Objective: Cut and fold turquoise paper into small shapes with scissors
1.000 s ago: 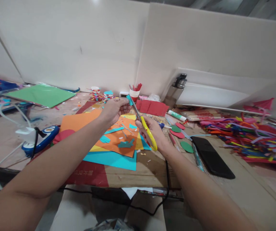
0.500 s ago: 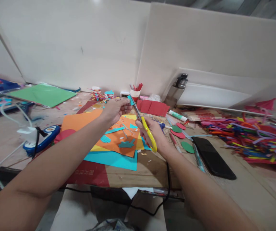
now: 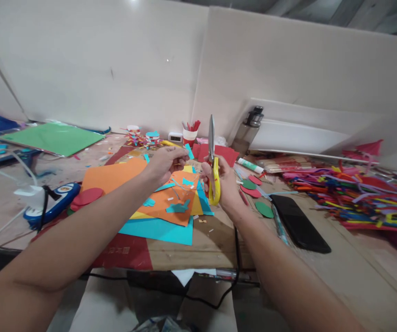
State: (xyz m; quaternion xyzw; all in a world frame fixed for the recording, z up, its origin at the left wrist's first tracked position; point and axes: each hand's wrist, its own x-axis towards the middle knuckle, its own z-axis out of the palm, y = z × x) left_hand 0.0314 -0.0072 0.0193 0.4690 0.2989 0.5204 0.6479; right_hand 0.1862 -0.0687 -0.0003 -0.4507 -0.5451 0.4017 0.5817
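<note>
Between the fingertips of my left hand (image 3: 167, 163) is a small turquoise paper piece (image 3: 189, 151), held above the work surface. My right hand (image 3: 223, 180) grips the yellow handles of a pair of scissors (image 3: 211, 138); the blades point upward, look closed and stand apart from the paper piece. Below both hands lie orange sheets (image 3: 115, 176) over a turquoise sheet (image 3: 163, 231), with several turquoise cut-outs (image 3: 177, 207) and scraps scattered on top.
A black phone (image 3: 300, 223) and a heap of coloured pipe cleaners (image 3: 353, 193) lie to the right. A glue stick (image 3: 250, 165), red paper (image 3: 198, 151) and a cup of red sticks (image 3: 190, 134) stand or lie behind. At left are a blue device (image 3: 53, 205) and green sheets (image 3: 53, 137).
The scissors have moved right, away from the turquoise piece, and turned from leaning left to nearly upright. My left hand still pinches the piece. The camera view has shifted slightly.
</note>
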